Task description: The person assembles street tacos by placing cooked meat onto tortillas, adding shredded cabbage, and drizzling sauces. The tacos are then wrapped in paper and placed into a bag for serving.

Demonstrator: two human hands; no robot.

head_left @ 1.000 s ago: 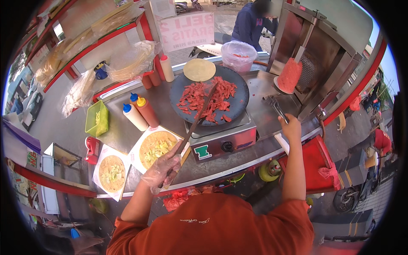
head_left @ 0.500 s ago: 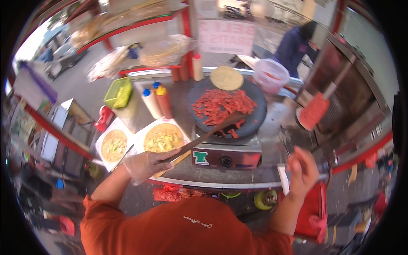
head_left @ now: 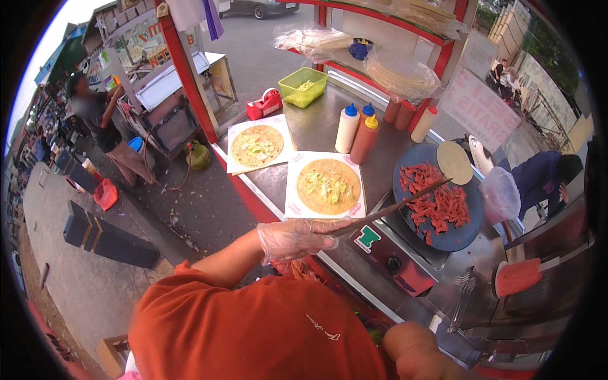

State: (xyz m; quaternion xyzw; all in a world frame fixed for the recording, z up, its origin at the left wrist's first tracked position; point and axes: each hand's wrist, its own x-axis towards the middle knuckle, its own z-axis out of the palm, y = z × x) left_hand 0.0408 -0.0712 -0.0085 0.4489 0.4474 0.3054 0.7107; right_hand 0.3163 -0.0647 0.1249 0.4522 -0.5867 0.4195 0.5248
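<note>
My left hand (head_left: 294,240), in a clear plastic glove, is closed around the handle of a long dark wooden spatula (head_left: 396,208). The blade end reaches over chopped reddish meat (head_left: 448,212) on a round dark griddle (head_left: 457,242), close to the edge of a pale flatbread (head_left: 455,163) lying there. Beyond the gloved hand, one flatbread topped with shredded greens (head_left: 328,188) rests on square white paper; a second topped flatbread (head_left: 256,147) lies on paper farther left. Of my right arm only a bare part shows at the lower edge; that hand is out of sight.
Squeeze bottles (head_left: 363,140) stand behind the papers. A red tape dispenser (head_left: 265,104) and a green basket of shredded greens (head_left: 303,88) sit farther back. Metal tongs (head_left: 465,294) and a red-bladed scraper (head_left: 517,277) are at the right. A person (head_left: 538,180) is beyond the cart.
The view has swung left, so the counter appears farther right. The spatula's end has moved from the meat's near side toward the plain flatbread. My right hand has dropped out of view.
</note>
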